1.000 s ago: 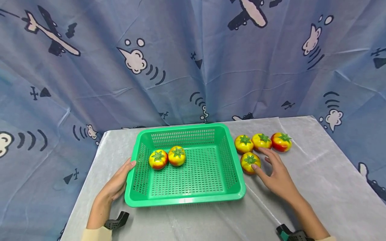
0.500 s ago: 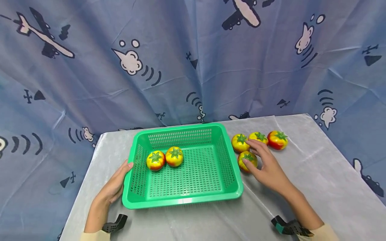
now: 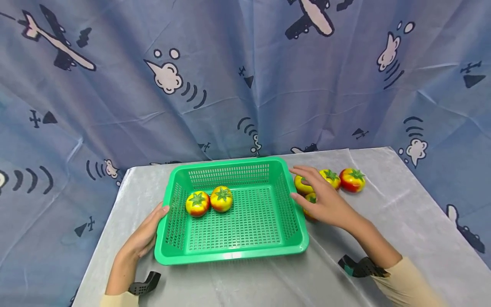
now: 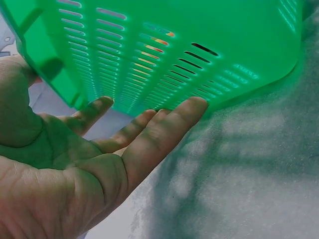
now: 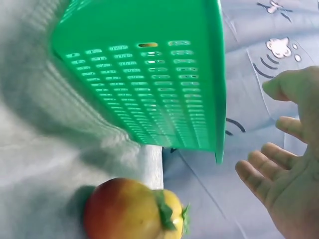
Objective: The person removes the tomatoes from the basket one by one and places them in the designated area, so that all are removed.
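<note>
Left hand [image 3: 143, 232] and right hand [image 3: 324, 198] flank a green basket [image 3: 230, 256] that sits toward the far edge of the grey-covered table [image 3: 391, 213]. At the basket's left side, the left hand lightly holds the rim, its thumb lapped over and its fingers fairly straight along the slotted outer wall. On the other side the right hand is spread and holds nothing; the right wrist view shows a gap between its fingertips and the basket. Two red-and-yellow tomatoes are inside, a left one [image 3: 197, 204] and a right one [image 3: 221, 199], side by side toward the basket's left wall. Four more are outside, between the basket's right wall and the table's far right corner: a near one [image 3: 311, 198] and one just beyond it [image 3: 301, 187], both partly covered by the right hand, then a yellow one [image 3: 331, 180], and a redder one [image 3: 352, 181] nearest that corner. So the count stands at two in and four out, which I judge to be partway through; with no tomato in either hand, which way they are being shifted cannot be told. All six sit apart from any grip.
</note>
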`<state>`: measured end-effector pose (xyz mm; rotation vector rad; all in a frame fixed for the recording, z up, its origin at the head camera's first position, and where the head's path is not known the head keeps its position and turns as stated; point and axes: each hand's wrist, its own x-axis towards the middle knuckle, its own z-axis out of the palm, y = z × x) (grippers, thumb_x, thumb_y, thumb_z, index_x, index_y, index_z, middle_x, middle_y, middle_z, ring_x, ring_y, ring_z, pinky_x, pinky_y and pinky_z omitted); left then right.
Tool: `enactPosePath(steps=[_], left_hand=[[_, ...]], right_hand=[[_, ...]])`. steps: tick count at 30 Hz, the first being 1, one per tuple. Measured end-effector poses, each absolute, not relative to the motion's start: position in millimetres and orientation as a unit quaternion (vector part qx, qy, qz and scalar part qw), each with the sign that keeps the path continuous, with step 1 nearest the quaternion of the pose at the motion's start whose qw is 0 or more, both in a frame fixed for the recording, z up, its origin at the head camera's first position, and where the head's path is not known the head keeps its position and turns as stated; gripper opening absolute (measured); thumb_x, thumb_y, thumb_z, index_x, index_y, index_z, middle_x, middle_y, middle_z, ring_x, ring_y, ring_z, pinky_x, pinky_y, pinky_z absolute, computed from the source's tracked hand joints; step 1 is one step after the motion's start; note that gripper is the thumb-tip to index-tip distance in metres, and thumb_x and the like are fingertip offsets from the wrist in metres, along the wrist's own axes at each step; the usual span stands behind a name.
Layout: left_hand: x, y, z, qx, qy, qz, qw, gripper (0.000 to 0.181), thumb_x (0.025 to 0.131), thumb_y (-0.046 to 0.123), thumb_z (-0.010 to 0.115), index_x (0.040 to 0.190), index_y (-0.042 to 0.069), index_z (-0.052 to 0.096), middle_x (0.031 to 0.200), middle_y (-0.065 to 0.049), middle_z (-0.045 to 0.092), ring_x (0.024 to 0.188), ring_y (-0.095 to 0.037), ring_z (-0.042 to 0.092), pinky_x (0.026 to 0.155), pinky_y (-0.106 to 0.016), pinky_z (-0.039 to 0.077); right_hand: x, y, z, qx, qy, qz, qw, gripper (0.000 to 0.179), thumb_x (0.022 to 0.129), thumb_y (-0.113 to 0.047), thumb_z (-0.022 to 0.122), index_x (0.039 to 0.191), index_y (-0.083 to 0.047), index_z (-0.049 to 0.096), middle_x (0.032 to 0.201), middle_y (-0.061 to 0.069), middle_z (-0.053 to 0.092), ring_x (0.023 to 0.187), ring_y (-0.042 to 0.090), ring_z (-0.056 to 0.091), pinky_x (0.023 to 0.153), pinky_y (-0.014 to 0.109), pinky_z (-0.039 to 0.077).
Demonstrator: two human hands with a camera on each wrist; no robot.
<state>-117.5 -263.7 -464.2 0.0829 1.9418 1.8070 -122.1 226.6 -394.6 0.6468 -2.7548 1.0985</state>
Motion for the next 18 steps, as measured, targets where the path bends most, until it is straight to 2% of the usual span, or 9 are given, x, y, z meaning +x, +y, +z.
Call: enactPosePath(steps=[3, 9, 14, 18], left_hand=[[-117.8, -262.2, -465.8, 0.035, 0.705, 0.665, 0.242, 0.075, 0.115, 0.05, 0.03, 0.172, 0.016, -0.006, 0.166, -0.036, 0.025, 0.136, -0.03, 0.057, 0.102, -0.033, 0.058], [-115.0, -264.7, -465.4, 0.043, 0.698, 0.672, 0.243, 0.074, 0.116, 0.047, 0.029, 0.171, 0.013, -0.007, 0.163, -0.04, 0.027, 0.127, -0.019, 0.062, 0.101, -0.032, 0.058], [-116.0, -265.3, -464.1, 0.054, 0.695, 0.674, 0.245, 0.075, 0.116, 0.046, 0.029, 0.171, 0.012, -0.008, 0.163, -0.041, 0.026, 0.125, -0.017, 0.064, 0.1, -0.034, 0.059], [-116.8, -265.8, -463.6, 0.064, 0.694, 0.674, 0.246, 0.074, 0.117, 0.045, 0.028, 0.17, 0.01, -0.009, 0.162, -0.043, 0.025, 0.124, -0.016, 0.064, 0.1, -0.033, 0.059]], right_hand=[[-128.2, 219.8, -389.8, 0.235, -0.9, 0.365, 0.031, 0.063, 0.101, -0.017, 0.073, 0.157, -0.01, 0.047, 0.163, 0.02, 0.043, 0.144, 0.041, 0.049, 0.111, 0.063, 0.051], [-135.0, 202.6, -386.3, 0.266, -0.888, 0.374, -0.005, 0.063, 0.103, -0.022, 0.071, 0.16, -0.016, 0.045, 0.164, 0.017, 0.042, 0.133, 0.042, 0.062, 0.11, 0.058, 0.054], [-141.7, 190.4, -378.0, 0.276, -0.881, 0.383, -0.035, 0.065, 0.103, -0.024, 0.072, 0.161, -0.016, 0.043, 0.166, 0.013, 0.039, 0.14, 0.036, 0.057, 0.112, 0.057, 0.053], [-146.7, 177.0, -370.9, 0.275, -0.884, 0.374, -0.058, 0.065, 0.103, -0.027, 0.071, 0.161, -0.019, 0.043, 0.165, 0.009, 0.041, 0.136, 0.032, 0.06, 0.112, 0.054, 0.054]])
